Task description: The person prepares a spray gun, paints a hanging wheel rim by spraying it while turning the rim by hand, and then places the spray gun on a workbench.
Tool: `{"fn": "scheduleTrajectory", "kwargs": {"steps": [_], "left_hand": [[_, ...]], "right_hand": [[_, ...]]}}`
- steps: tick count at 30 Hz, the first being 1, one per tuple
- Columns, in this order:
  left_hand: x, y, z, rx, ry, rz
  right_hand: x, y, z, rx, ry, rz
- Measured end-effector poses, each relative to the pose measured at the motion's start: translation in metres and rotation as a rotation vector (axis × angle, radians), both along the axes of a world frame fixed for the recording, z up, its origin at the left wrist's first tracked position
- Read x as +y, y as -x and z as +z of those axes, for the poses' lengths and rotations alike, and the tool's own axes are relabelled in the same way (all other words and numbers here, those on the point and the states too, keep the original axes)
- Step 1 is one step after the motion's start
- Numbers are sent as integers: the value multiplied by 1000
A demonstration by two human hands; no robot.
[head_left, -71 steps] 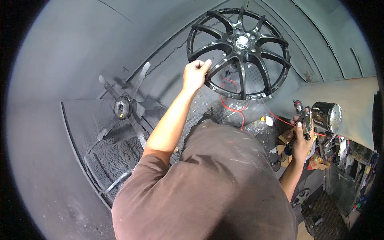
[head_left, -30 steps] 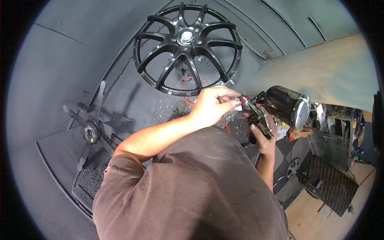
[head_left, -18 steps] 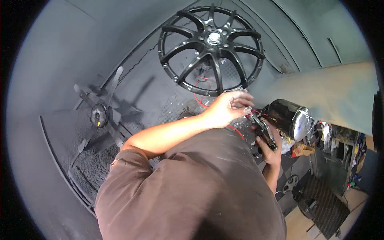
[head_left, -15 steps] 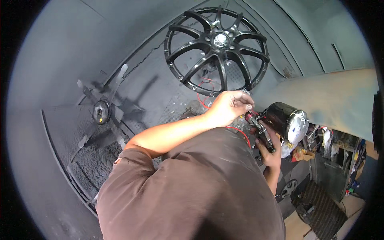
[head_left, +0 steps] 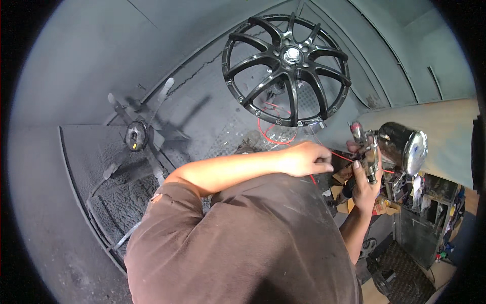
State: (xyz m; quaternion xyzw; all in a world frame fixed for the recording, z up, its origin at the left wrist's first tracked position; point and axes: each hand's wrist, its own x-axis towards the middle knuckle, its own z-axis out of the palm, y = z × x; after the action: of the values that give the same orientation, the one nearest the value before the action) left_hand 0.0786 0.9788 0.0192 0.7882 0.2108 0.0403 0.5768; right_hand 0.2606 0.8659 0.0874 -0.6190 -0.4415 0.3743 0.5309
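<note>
My right hand (head_left: 365,188) is wrapped round a metal spray gun (head_left: 372,158) with a red front end. A dark cylindrical cup (head_left: 394,141) with a shiny, paint-smeared silver lid sits on the gun's right side. To the left of the gun and apart from it, my left hand (head_left: 307,158) is slightly blurred, its fingers curled in toward the thumb. Whatever it may hold is hidden. Beyond both hands stands a glossy black wheel rim (head_left: 292,90), its spokes facing up and crumpled silver material (head_left: 292,54) over its centre.
A red hose (head_left: 267,136) loops over the floor below the rim. At left, a paint-coated stand (head_left: 136,136) has spread arms. Cluttered shelves (head_left: 430,202) and an open cardboard box (head_left: 383,206) lie at right, with a dark patterned mat (head_left: 400,273) lower down. Grey walls enclose the far side.
The spray gun has moved right and slightly up in my right hand. My left hand has drawn away from its front end and lowered. The view has shifted a little.
</note>
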Motion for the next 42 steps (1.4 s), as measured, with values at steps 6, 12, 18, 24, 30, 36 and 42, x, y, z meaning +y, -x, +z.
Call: {"fn": "scheduleTrajectory", "kwargs": {"steps": [6, 12, 18, 24, 30, 36, 42], "left_hand": [[-20, -40, 17, -452, 181, -73], [-17, -48, 23, -571, 230, 7], [-2, -46, 37, -557, 346, 19], [17, -41, 42, -563, 493, 48], [42, -37, 30, -613, 618, 82], [66, -24, 36, -617, 722, 126], [102, 36, 33, -440, 427, -569]], "right_hand": [[31, 14, 47, 58, -38, 66], [53, 17, 84, 71, 111, 157], [72, 24, 99, 52, 107, 144], [103, 37, 114, -9, 245, 143], [141, 53, 123, -81, 335, 172], [181, 63, 121, -121, 362, 234], [222, 63, 127, -226, 492, 324]]}}
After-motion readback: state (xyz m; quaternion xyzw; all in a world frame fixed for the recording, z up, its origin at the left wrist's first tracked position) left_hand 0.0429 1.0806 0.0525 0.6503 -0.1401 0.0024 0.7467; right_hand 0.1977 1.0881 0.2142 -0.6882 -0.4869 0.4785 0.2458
